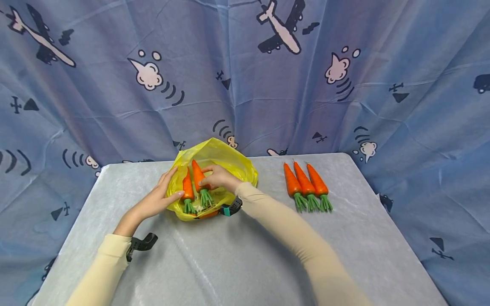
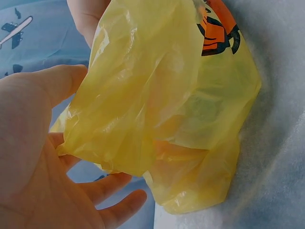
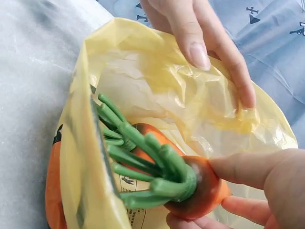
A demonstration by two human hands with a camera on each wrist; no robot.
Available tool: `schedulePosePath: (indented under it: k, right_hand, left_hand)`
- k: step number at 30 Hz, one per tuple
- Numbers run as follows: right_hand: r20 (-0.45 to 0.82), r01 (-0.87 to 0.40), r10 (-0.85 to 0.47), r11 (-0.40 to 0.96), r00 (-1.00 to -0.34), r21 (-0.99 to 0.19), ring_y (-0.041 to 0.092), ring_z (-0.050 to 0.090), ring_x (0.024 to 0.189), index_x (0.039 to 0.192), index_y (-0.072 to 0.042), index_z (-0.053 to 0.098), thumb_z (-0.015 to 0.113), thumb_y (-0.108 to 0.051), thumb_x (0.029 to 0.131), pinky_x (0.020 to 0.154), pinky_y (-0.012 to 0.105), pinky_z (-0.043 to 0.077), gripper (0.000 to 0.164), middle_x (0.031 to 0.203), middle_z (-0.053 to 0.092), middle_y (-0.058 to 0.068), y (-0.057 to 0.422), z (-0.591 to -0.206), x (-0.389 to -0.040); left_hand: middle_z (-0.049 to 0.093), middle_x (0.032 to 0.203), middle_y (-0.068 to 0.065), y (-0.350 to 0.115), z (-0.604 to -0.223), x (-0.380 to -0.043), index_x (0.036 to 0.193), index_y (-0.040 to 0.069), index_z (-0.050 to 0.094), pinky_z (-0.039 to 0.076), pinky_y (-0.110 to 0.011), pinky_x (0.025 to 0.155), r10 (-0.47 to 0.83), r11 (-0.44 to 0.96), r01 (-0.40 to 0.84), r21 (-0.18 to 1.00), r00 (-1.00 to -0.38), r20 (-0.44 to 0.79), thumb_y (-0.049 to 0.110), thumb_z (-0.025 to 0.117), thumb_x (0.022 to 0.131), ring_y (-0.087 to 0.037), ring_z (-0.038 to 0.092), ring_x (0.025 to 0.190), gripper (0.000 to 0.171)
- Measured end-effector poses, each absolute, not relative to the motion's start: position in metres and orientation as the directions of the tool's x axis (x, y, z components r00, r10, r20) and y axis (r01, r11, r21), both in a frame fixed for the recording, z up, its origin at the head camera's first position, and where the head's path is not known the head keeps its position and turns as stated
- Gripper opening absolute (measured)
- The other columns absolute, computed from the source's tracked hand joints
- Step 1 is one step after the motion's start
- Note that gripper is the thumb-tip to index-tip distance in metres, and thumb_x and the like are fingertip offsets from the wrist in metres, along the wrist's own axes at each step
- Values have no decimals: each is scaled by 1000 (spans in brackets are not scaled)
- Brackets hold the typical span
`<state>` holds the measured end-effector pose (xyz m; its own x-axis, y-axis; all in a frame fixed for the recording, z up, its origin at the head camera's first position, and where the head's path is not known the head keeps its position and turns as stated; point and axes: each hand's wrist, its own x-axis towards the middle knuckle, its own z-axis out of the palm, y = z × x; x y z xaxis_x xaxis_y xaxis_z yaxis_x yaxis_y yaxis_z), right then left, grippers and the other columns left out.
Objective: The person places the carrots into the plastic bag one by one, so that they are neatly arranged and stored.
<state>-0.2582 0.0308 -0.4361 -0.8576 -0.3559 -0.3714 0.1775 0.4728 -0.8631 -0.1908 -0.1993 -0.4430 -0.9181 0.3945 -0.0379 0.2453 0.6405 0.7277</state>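
My right hand (image 1: 217, 176) grips an orange carrot (image 1: 197, 172) with green stems inside the mouth of a yellow plastic bag (image 1: 241, 163). In the right wrist view, thumb and fingers close round the carrot's (image 3: 202, 186) thick end. Another carrot (image 1: 187, 187) lies to its left in the bag, partly behind it in the right wrist view. My left hand (image 1: 155, 203) is at the bag's left rim, fingers spread. The thumb and a finger reach over the rim in the right wrist view. In the left wrist view the bag (image 2: 128, 95) covers some fingertips.
Three more carrots (image 1: 306, 182) lie side by side on the right of the white-covered table (image 1: 245, 263), stems toward me. A blue curtain (image 1: 245, 85) with printed airplanes hangs behind the table's far edge. Each wrist wears a black band (image 1: 141, 243).
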Motion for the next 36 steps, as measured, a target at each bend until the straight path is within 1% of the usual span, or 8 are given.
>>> schedulePosePath:
  k: [6, 8, 15, 19, 22, 29, 32, 36]
  right_hand:
    - [-389, 184, -350, 496, -852, -849, 12, 53, 62, 143, -6, 50, 76, -8, 83, 95, 47, 56, 66, 132, 61, 17, 27, -437, -261]
    - [-396, 183, -350, 508, -849, -842, 11, 52, 60, 144, -6, 50, 76, -7, 83, 93, 45, 57, 67, 131, 60, 17, 25, -438, -262]
    - [-402, 168, -349, 541, -847, -824, 10, 53, 64, 145, -5, 48, 75, -7, 83, 80, 33, 58, 68, 138, 56, 17, 20, -441, -263]
    - [-395, 152, -349, 556, -850, -818, 10, 45, 54, 144, -6, 49, 74, -7, 83, 69, 30, 53, 66, 133, 58, 18, 17, -444, -263]
    - [-397, 140, -351, 573, -848, -807, 10, 41, 50, 144, -7, 49, 73, -7, 83, 64, 30, 48, 66, 127, 60, 16, 14, -448, -262]
    - [-400, 123, -351, 602, -846, -789, 16, 49, 61, 141, -3, 50, 74, -9, 82, 68, 31, 51, 64, 113, 62, 13, 11, -453, -261]
    - [-401, 118, -355, 608, -844, -785, 16, 52, 66, 139, -1, 51, 74, -9, 84, 69, 29, 51, 61, 113, 61, 13, 11, -454, -260]
    - [-396, 110, -344, 622, -852, -776, 14, 54, 63, 136, 1, 52, 74, -9, 85, 65, 25, 51, 56, 120, 60, 16, 11, -455, -260]
  left_hand:
    - [4, 165, -24, -198, -442, -191, 161, 19, -2, 23, -69, 115, 402, 635, 241, 734, -915, -47, 37, 56, 101, -50, 18, 148, 85]
    - [5, 164, -24, -198, -443, -192, 161, 19, -2, 23, -69, 115, 402, 636, 243, 732, -915, -46, 37, 56, 101, -50, 18, 148, 85]
    - [5, 164, -24, -198, -445, -192, 161, 18, -2, 23, -69, 115, 403, 632, 246, 735, -914, -40, 35, 56, 101, -50, 18, 148, 85]
    - [6, 164, -24, -198, -446, -193, 161, 18, -1, 23, -68, 116, 406, 627, 256, 736, -913, -28, 35, 57, 100, -50, 18, 148, 85]
    - [6, 164, -24, -198, -446, -193, 161, 18, -1, 23, -68, 116, 406, 626, 259, 736, -913, -25, 35, 57, 100, -50, 19, 148, 85]
    - [7, 164, -24, -198, -447, -193, 161, 16, 0, 22, -68, 117, 408, 622, 271, 734, -913, -8, 33, 58, 100, -50, 18, 149, 85]
    - [6, 164, -24, -198, -447, -192, 161, 16, 0, 21, -68, 117, 408, 622, 269, 735, -913, -12, 33, 58, 100, -50, 17, 149, 85]
    - [5, 164, -24, -198, -447, -192, 161, 17, -1, 22, -68, 116, 409, 620, 264, 739, -912, -18, 32, 58, 100, -50, 17, 149, 85]
